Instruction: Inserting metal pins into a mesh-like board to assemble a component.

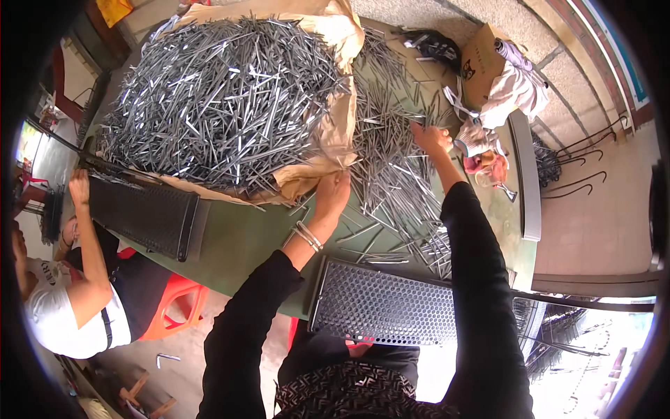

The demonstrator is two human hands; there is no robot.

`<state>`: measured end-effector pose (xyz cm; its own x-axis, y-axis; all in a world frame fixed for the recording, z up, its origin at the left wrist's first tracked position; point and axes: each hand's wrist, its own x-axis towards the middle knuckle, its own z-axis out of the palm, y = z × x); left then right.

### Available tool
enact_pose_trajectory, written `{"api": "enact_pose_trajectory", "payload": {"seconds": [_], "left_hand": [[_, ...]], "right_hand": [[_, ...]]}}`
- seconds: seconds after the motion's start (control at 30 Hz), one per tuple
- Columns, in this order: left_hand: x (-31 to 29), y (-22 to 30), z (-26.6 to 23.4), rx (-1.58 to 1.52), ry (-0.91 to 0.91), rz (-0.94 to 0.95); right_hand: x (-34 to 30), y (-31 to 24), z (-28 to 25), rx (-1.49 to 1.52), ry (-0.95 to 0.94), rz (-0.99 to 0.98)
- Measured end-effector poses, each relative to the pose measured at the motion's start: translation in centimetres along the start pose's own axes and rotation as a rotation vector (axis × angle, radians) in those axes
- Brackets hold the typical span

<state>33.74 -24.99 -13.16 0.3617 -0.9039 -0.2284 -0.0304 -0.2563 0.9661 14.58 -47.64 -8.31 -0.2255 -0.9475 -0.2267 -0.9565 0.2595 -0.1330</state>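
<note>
My left hand [331,200], with white bangles at the wrist, is at the near right corner of the brown paper [338,136] under a big heap of thin grey metal rods [223,98]. Its fingers are drawn together; whatever they hold is hidden. Farther right, my right hand [435,140] reaches over a looser spread of the same rods [398,185]. The fingers there are bent inward, and I cannot make out what is in them. Close to my body, a black perforated tray [384,302] with rows of round holes rests at the table's near edge.
Another black perforated tray [143,213] lies at the table's left, beside a seated person [77,293] in a white shirt. Cloths [513,94], a cardboard box [481,66] and a clear cup [488,174] stand at the right. A red stool [174,307] is below left.
</note>
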Motion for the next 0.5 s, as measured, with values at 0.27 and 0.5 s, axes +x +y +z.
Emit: {"api": "enact_pose_trajectory", "payload": {"seconds": [0.27, 0.5], "left_hand": [[0.9, 3.2, 3.8, -0.516, 0.137, -0.305], [4.0, 2.9, 6.1, -0.539, 0.091, -0.366]], "right_hand": [[-1.9, -1.3, 1.1, 0.026, 0.069, -0.431], [-2.9, -3.2, 3.0, 0.123, 0.083, -0.544]]}}
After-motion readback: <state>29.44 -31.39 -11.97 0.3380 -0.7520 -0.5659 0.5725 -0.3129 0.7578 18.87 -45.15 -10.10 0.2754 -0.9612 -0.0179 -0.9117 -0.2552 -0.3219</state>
